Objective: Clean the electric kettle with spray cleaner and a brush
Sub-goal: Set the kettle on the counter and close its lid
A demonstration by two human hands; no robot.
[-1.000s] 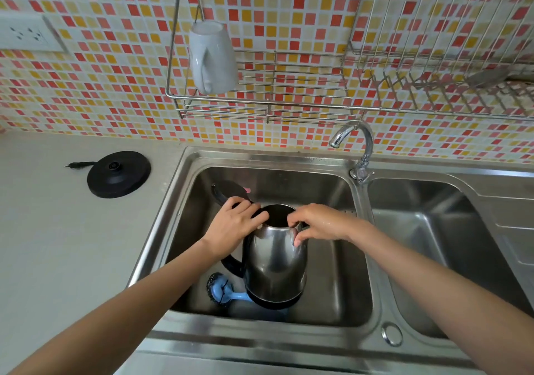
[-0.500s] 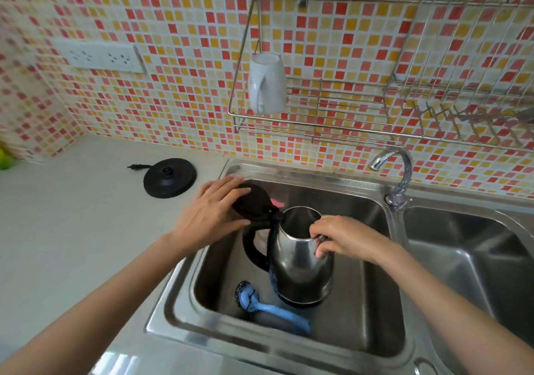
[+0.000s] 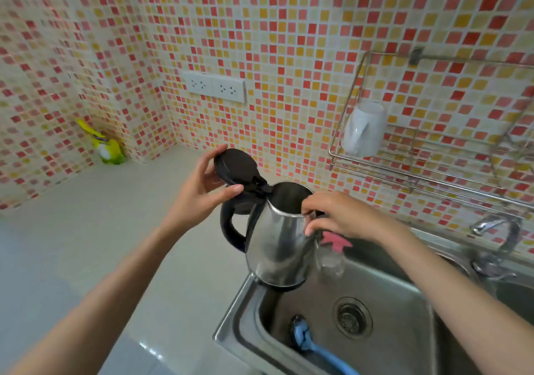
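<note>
Hands: left hand (image 3: 199, 189) clamped on open lid (image 3: 235, 166), right hand (image 3: 338, 215) on kettle (image 3: 277, 247) rim | kettle lifted from sink (image 3: 384, 293) toward desk (image 3: 86, 230) | brush (image 3: 315, 348) left in basin; spraying expected next.

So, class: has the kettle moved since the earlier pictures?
Yes. The kettle was down inside the sink; it is now lifted above the basin's left rim, toward the counter.

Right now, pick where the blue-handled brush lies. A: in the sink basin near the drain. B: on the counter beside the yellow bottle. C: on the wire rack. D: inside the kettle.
A: the brush lies on the floor of the sink, just left of the drain, while both hands hold the kettle above.
</note>
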